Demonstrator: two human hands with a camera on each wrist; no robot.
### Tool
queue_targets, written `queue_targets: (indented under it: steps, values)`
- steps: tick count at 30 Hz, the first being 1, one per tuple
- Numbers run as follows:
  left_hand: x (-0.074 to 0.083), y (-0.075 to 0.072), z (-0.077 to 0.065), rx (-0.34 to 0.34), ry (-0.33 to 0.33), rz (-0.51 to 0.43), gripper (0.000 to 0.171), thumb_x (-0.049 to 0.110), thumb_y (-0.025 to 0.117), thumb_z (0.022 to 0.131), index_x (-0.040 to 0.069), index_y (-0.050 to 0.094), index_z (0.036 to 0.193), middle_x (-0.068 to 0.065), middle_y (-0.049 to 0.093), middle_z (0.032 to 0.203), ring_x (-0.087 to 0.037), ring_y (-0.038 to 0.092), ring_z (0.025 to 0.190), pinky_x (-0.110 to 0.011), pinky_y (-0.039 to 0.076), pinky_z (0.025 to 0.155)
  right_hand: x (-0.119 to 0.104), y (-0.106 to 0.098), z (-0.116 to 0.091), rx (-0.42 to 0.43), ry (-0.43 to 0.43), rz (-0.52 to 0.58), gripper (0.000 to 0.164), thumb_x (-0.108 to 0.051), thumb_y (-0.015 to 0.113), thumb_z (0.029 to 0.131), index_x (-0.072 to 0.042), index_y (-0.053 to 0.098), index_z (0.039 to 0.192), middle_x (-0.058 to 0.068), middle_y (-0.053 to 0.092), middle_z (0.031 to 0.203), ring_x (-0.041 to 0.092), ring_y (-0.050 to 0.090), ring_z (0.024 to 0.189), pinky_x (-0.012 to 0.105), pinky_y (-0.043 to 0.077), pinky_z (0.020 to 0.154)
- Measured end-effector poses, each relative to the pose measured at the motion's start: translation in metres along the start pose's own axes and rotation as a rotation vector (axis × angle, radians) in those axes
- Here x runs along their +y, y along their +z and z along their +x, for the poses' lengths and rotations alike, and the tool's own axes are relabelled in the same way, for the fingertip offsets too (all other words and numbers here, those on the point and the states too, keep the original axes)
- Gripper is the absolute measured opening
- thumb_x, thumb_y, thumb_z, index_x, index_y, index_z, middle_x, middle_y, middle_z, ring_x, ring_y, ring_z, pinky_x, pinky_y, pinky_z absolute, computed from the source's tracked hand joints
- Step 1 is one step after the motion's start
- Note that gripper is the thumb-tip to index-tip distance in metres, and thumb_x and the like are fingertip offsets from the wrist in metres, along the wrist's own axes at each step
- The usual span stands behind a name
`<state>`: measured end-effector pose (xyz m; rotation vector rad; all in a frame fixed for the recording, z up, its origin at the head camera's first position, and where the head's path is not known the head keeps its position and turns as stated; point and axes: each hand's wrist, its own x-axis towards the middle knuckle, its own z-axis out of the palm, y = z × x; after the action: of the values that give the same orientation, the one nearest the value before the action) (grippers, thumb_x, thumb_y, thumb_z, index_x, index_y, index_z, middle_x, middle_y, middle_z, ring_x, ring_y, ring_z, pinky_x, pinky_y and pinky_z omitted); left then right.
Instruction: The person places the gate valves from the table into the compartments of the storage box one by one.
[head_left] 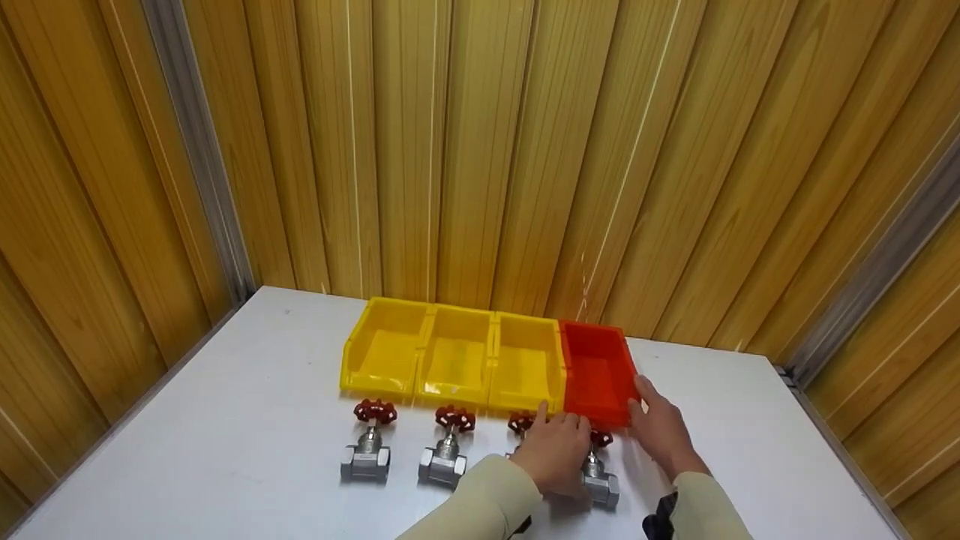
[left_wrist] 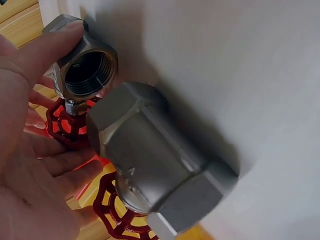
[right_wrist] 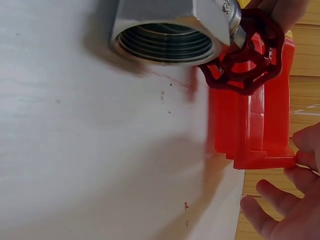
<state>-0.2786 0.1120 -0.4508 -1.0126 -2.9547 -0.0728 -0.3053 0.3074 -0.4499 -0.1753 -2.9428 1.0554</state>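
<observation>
My right hand [head_left: 664,431] touches the outer right side of a red bin [head_left: 596,375], its fingers spread loosely in the right wrist view. My left hand [head_left: 553,450] reaches over two gate valves at the right of a row, fingers extended toward the bins. In the left wrist view its thumb lies against the threaded end of one gate valve [left_wrist: 90,70]; another gate valve [left_wrist: 155,155] lies nearer the camera. The rightmost gate valve [head_left: 601,486] has a dark red handwheel at the red bin's front. The third gate valve [head_left: 521,421] is mostly hidden by my left hand.
Three yellow bins [head_left: 454,360] stand side by side, left of the red one. Two more gate valves, the leftmost valve [head_left: 367,461] and its neighbour valve [head_left: 442,465], lie before them. Wood-patterned panels [head_left: 480,150] rise behind the white table [head_left: 225,420].
</observation>
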Motion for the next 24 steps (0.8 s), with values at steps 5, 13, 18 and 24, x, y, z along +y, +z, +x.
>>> queue_targets:
  steps: [5, 13, 18, 24]
  values:
    - [0.002, -0.005, 0.003, -0.016, -0.020, -0.016, 0.087, 0.064, 0.083, 0.058, 0.018, 0.051, 0.125, 0.004, 0.058, 0.123, -0.013, 0.053, 0.122, -0.051, 0.027, 0.118, -0.003, -0.004, 0.002, -0.029, 0.038, 0.028, 0.058, -0.022, 0.038, 0.104, -0.011, 0.013, 0.155, 0.018, 0.020, 0.159, 0.042, 0.024, 0.145, 0.059, 0.025, 0.114]
    - [0.009, -0.008, 0.006, -0.021, -0.041, 0.070, 0.092, 0.063, 0.085, 0.055, 0.015, 0.052, 0.127, 0.003, 0.058, 0.121, -0.014, 0.054, 0.120, -0.050, 0.028, 0.117, -0.007, -0.009, 0.000, -0.023, 0.046, 0.006, 0.059, -0.020, 0.041, 0.102, -0.012, 0.015, 0.154, 0.019, 0.022, 0.158, 0.043, 0.031, 0.141, 0.060, 0.030, 0.112]
    - [0.014, -0.008, 0.006, -0.023, -0.049, 0.092, 0.090, 0.060, 0.086, 0.055, 0.014, 0.054, 0.125, 0.002, 0.059, 0.118, -0.015, 0.055, 0.116, -0.049, 0.031, 0.116, -0.007, -0.012, -0.002, -0.025, 0.052, -0.017, 0.057, -0.018, 0.040, 0.102, -0.012, 0.017, 0.154, 0.019, 0.022, 0.158, 0.043, 0.033, 0.140, 0.061, 0.032, 0.110]
    - [0.016, -0.008, 0.005, -0.005, -0.043, 0.106, 0.087, 0.055, 0.086, 0.057, 0.013, 0.053, 0.126, 0.002, 0.059, 0.116, -0.016, 0.056, 0.113, -0.049, 0.033, 0.114, -0.010, -0.015, -0.003, -0.035, 0.076, -0.028, 0.057, -0.018, 0.039, 0.102, -0.012, 0.018, 0.154, 0.020, 0.025, 0.157, 0.043, 0.037, 0.137, 0.062, 0.033, 0.109]
